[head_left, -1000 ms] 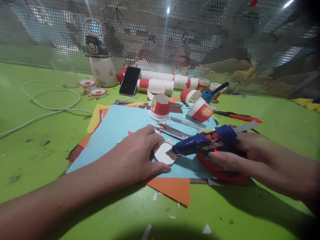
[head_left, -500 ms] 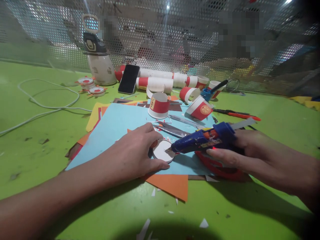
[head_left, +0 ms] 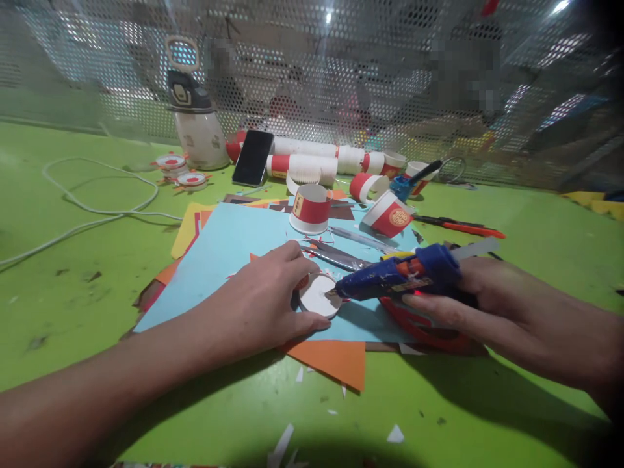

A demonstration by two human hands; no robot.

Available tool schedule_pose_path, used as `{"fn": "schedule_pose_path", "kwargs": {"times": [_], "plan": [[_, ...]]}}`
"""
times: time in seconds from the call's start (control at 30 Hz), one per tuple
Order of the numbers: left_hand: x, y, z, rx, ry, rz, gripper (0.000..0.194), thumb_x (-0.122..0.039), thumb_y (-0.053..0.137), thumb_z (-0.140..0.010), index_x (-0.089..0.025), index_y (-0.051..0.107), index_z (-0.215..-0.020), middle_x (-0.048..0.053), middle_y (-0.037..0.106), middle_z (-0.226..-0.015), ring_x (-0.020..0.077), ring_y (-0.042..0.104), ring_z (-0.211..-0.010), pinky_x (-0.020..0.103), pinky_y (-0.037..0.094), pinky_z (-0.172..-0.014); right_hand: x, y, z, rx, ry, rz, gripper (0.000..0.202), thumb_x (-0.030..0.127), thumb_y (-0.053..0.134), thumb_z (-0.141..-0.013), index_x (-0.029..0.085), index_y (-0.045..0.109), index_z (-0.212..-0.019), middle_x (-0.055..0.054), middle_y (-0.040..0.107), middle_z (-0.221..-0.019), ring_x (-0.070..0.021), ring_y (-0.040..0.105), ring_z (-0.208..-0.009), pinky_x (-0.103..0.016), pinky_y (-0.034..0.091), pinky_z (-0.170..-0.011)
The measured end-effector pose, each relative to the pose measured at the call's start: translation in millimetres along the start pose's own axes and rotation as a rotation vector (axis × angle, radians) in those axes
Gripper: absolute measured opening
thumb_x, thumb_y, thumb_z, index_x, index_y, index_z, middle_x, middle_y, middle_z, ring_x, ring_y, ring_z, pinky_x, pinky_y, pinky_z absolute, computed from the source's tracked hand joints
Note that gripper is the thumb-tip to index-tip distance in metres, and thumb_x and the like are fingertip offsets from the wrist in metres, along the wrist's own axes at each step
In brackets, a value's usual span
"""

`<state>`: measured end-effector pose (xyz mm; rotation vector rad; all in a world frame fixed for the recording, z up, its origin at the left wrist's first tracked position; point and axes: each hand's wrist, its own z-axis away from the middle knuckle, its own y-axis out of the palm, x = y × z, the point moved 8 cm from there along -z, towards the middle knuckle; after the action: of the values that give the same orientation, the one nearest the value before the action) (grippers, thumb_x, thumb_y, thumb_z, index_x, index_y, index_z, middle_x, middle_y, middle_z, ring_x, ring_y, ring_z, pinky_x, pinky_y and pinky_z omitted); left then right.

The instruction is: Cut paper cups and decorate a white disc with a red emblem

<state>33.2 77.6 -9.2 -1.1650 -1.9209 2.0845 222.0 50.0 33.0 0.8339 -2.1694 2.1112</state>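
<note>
In the head view my left hand [head_left: 273, 292] grips the rim of a small white paper disc [head_left: 316, 300], which looks like a cut-off paper cup base, on a light blue sheet [head_left: 195, 279]. My right hand [head_left: 492, 312] is wrapped round a blue glue gun [head_left: 390, 276], a clear glue stick poking out of its back. Its metal nozzle meets or hovers just over the disc's face; I cannot tell which. Red-handled scissors [head_left: 414, 325] lie under the glue gun, their blades partly covered. A cut red-and-white cup [head_left: 311, 209] stands just beyond the disc.
Behind are a tilted cup [head_left: 390, 213], stacked paper cups [head_left: 302, 167], a phone [head_left: 252, 158] and a bottle [head_left: 199, 130]. Two decorated discs [head_left: 191, 180] sit at left near a white cable [head_left: 97, 211]. An orange-black cutter [head_left: 458, 226] lies at right. A perforated screen [head_left: 341, 78] closes the back.
The view has shifted slightly. Both hands keep their holds, and the glue gun's nozzle stays at nearly the same part of the disc.
</note>
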Motion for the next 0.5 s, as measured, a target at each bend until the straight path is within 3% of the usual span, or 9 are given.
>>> {"fn": "schedule_pose_path", "kwargs": {"times": [0.5], "plan": [[0.4,1.9,0.2,0.024,-0.012,-0.037,0.031,-0.040,0.070,-0.072,-0.021,0.045,-0.071,0.000,0.045,-0.085,0.0171,0.047,-0.071,0.032,0.038,-0.063,5.1,15.2,9.3,0.174,-0.031,0.037,0.051,0.062,0.038,-0.089,0.023,0.067,-0.076,-0.009,0.069,-0.071,-0.0238,0.059,-0.058,-0.033,0.042,-0.045]]}}
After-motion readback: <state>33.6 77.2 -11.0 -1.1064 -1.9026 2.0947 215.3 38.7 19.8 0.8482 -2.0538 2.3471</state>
